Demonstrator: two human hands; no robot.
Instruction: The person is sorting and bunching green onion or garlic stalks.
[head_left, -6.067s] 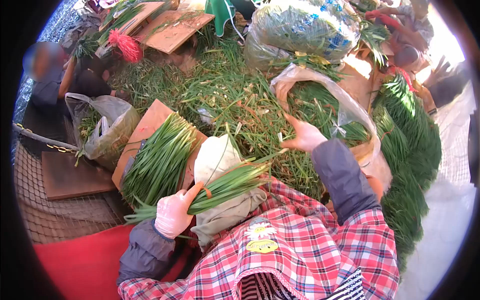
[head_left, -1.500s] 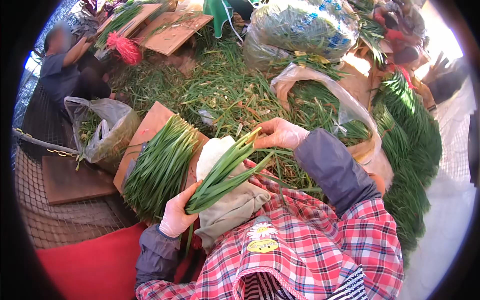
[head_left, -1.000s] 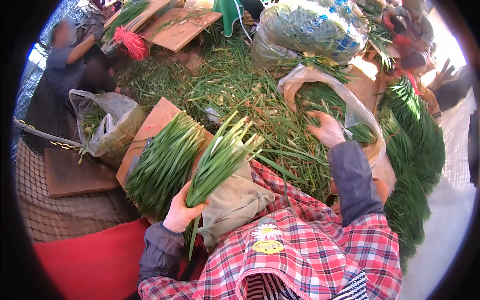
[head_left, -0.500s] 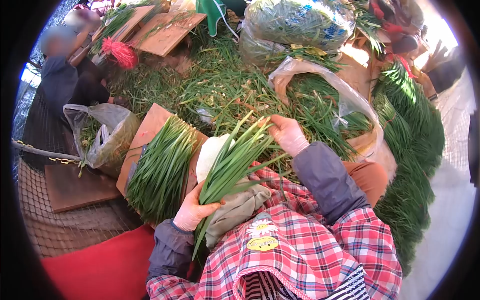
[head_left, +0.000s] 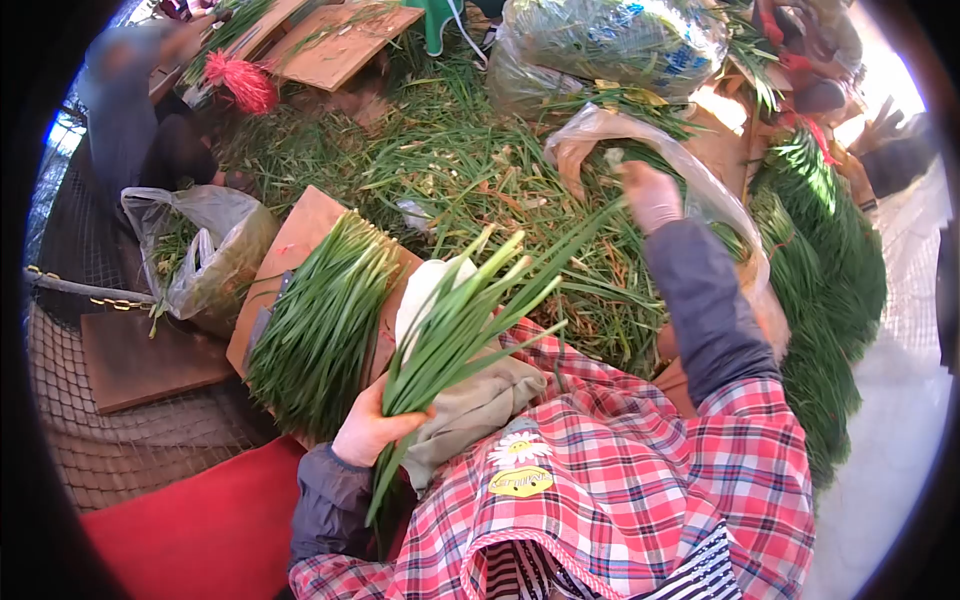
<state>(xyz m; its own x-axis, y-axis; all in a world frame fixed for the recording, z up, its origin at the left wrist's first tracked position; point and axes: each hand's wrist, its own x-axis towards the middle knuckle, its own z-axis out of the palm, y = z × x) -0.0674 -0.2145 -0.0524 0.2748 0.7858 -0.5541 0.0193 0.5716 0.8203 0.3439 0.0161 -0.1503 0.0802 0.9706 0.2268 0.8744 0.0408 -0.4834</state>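
Note:
My left hand (head_left: 372,428) is wrapped round a loose bunch of garlic chives (head_left: 452,335), above the lap. Their pale stem ends point up and to the right, and the green leaves hang below the fist. My right hand (head_left: 650,192) is stretched out over the near side of an open plastic bag (head_left: 705,200). Its fingers are closed and slightly blurred; a pale bit shows by the fingertips, and one long leaf reaches from the bunch towards the hand. A thick pile of chives (head_left: 325,320) lies on a wooden board (head_left: 300,235) to the left.
Chive trimmings (head_left: 460,165) cover the ground ahead. A plastic bag of greens (head_left: 215,260) stands at the left, and a large stuffed bag (head_left: 620,50) at the back. Heaped chives (head_left: 815,290) lie along the right. Other people (head_left: 140,115) sit at the far left and far right.
My right hand has moved from the stem ends of the bunch, away to the right and forward to the open plastic bag. My left hand still holds the bunch.

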